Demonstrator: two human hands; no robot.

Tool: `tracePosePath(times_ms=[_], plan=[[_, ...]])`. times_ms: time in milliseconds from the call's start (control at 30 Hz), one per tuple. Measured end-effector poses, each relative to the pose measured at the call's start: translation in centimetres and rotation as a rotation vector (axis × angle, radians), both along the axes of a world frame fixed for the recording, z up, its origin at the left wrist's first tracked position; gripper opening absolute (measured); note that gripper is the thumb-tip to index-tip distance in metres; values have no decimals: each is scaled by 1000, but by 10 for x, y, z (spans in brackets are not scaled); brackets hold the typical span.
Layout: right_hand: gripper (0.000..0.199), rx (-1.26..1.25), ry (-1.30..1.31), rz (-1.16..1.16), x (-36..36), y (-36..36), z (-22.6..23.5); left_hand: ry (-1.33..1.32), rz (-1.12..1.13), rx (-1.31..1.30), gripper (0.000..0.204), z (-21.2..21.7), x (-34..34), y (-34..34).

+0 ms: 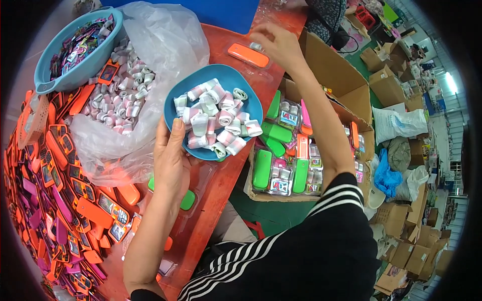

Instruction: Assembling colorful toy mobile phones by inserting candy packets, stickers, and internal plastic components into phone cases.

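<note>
My left hand (170,145) grips the near edge of a blue plastic bowl (228,75), thumb over the rim. Small white, pink and grey striped rolls (216,113) fill the bowl. Beyond it, my right hand (278,45) reaches over the red table (221,45) with its fingers bent and close together. Below the fingertips lies an orange toy phone case (248,55) in a clear plastic tray, with a small whitish roll (256,46) beside it. What the fingers pinch, if anything, is hidden. Green cases (187,200) in clear trays lie partly beneath my left forearm.
Orange and purple toy phones (95,213) are heaped at left. A clear bag (165,40) of rolls and a blue basin (42,75) of colourful packets stand behind. At right, a cardboard box (344,75) holds packed toy sets; more cartons (386,85) stand beyond.
</note>
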State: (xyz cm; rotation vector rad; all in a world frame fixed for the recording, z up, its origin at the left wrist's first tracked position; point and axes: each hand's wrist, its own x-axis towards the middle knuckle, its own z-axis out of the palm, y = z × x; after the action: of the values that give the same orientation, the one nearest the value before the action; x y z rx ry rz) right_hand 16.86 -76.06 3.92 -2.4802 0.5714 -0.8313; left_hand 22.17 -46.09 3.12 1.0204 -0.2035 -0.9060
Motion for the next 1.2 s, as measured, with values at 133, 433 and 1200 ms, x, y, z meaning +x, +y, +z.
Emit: tracePosePath(times_ms=[133,433,1200], plan=[[28,309,194,503,-38,68,29,-18,2,-20,43,1,-2,-2],[23,697,92,382,-47,67,28,-20,24,28,41,6,-11,16],[23,101,508,70,6,40,-15,-36,70,36,38,2,-6,50]])
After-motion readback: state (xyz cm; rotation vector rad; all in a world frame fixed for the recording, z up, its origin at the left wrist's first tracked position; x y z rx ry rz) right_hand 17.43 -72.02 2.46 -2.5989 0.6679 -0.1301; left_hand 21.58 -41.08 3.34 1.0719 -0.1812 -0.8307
